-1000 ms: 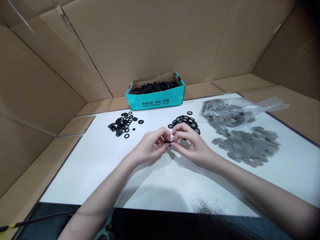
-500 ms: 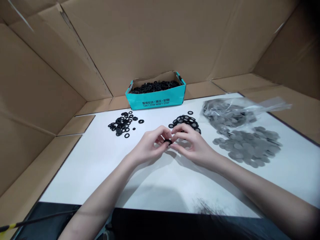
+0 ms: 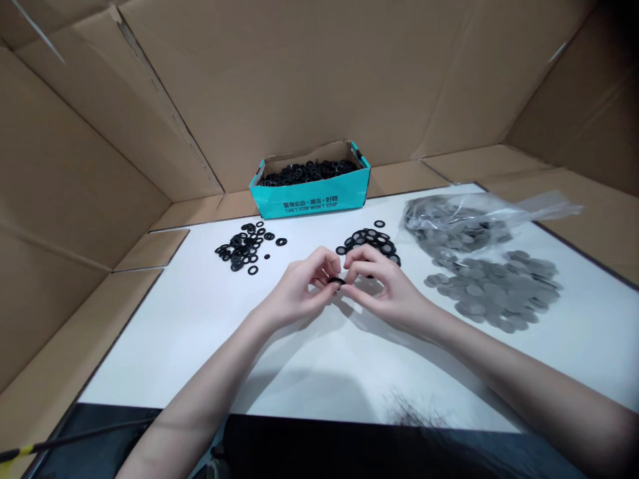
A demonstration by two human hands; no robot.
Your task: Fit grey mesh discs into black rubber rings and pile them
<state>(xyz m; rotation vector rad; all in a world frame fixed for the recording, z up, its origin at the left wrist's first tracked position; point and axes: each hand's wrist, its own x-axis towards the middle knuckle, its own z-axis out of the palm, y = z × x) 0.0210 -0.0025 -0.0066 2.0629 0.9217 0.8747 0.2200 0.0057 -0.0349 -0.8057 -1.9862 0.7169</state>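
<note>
Between my fingertips, just above the white table, is a small black ring [image 3: 337, 281]. My left hand [image 3: 307, 286] pinches its left side with thumb and fingers. From the other side, my right hand [image 3: 382, 283] grips the same ring between thumb and fingers. Whether a disc sits inside the ring is hard to make out. Behind my right hand lies a pile of black rings with grey discs in them [image 3: 372, 241], partly hidden by the fingers. A heap of black rings [image 3: 239, 247] is spread on the table to the left of my hands.
A turquoise box [image 3: 312, 197] full of black rings stands at the back. Loose grey mesh-like discs [image 3: 499, 293] lie at the right, with a clear plastic bag [image 3: 459, 223] of more discs behind them. Cardboard walls [image 3: 319, 80] surround the white table [image 3: 164, 346].
My right thumb and fingers have shifted slightly on the ring, and the right index finger is a little farther from the left hand. The ring stays in both hands.
</note>
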